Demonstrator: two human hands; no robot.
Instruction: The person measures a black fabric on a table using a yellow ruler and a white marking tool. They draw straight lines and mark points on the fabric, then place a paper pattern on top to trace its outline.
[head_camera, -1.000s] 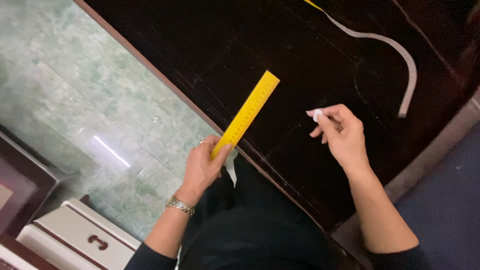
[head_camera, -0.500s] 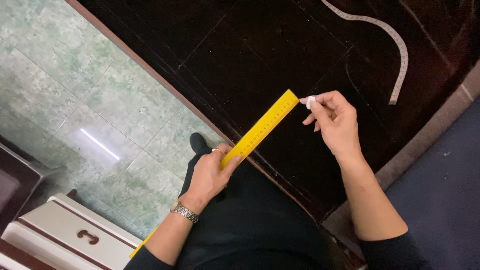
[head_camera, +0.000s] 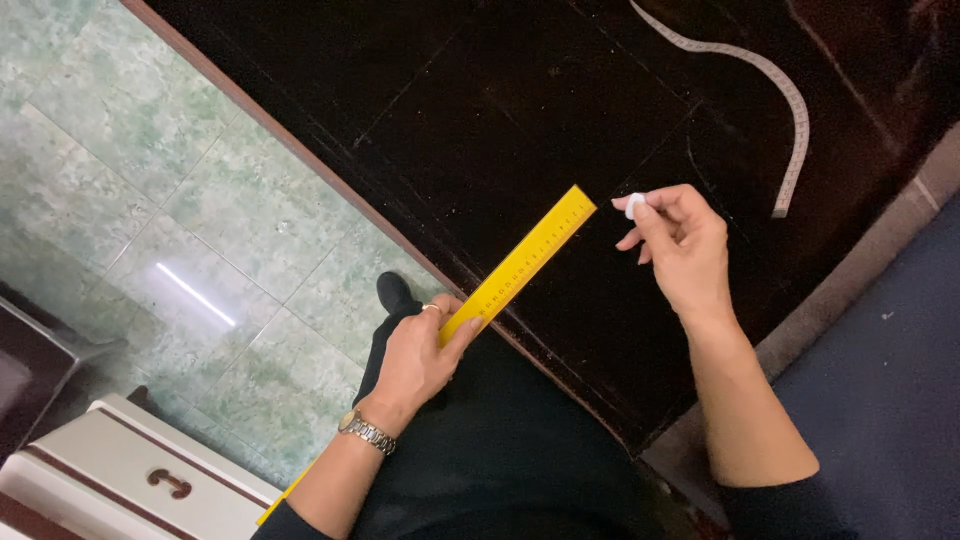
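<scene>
Since the earlier frame the ruler (head_camera: 520, 270) has slid a little further onto the dark cloth (head_camera: 500, 130), and the right hand (head_camera: 680, 245) has drawn slightly away from its tip, so a small gap now shows between the two. From the head view, the left hand (head_camera: 420, 355) grips the near part of the yellow ruler: thumb laid along its upper face, the other fingers curled under and around it, closed on the ruler. A metal watch (head_camera: 367, 433) sits on that wrist. The ruler runs diagonally up and to the right, its far end lying over the cloth on the bench (head_camera: 330, 175), its near end passing under the hand and showing again by the left sleeve. The right hand hovers just beside the ruler's far tip, its thumb and fingers (head_camera: 650, 215) pinched narrow on a small white piece of chalk (head_camera: 635, 204), the remaining fingers loosely curled. A white tape measure (head_camera: 790, 110) lies in a curve on the cloth, well apart from both hands. Green tiled floor (head_camera: 150, 200) lies to the left, a white drawer (head_camera: 150, 480) at the lower left.
</scene>
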